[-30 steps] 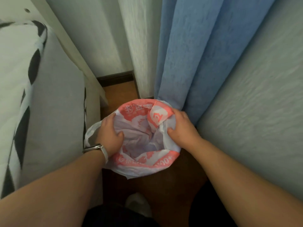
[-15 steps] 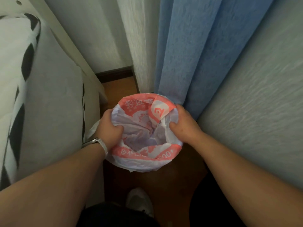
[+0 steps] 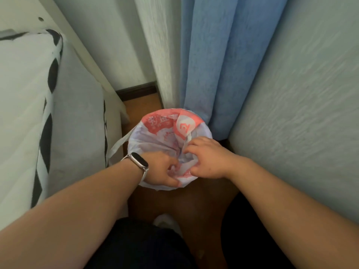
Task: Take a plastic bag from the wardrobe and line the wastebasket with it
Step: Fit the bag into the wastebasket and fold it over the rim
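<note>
The white, red-printed plastic bag (image 3: 165, 133) sits in the round wastebasket on the floor, between bed and wall. Its mouth is folded out over the rim on the far & left sides, so the basket itself is hidden under the film. One bag handle loop (image 3: 118, 146) hangs loose outside on the left.

Left hand (image 3: 163, 169) is at the near rim, fingers curled into the film and thumb on the outer fold, clamped on the bag. Right hand (image 3: 206, 160) is at the near-right, fingertips pinching a bunch of film just inside the mouth. The hands are close together, not touching.

Risks, as I judge them:
- Film is thin, so a hard tug over the rim could tear it.
- With both hands bunching film on the near side, the far edge could get pulled off the rim & drop in.
- The basket is prob. light, so a sideways pull may tip or slide it.
- The blue fabric curtain (image 3: 219, 65) touches the far-right rim and could catch under the fold.

Inside the bag I see only crumpled film, no rubbish; the bottom is partly hidden by the hands.

Around it: brown wood floor (image 3: 139, 103), a white & black-patterned bed cover (image 3: 29, 94) on the left, and a pale textured wall (image 3: 301, 113) on the right.
</note>
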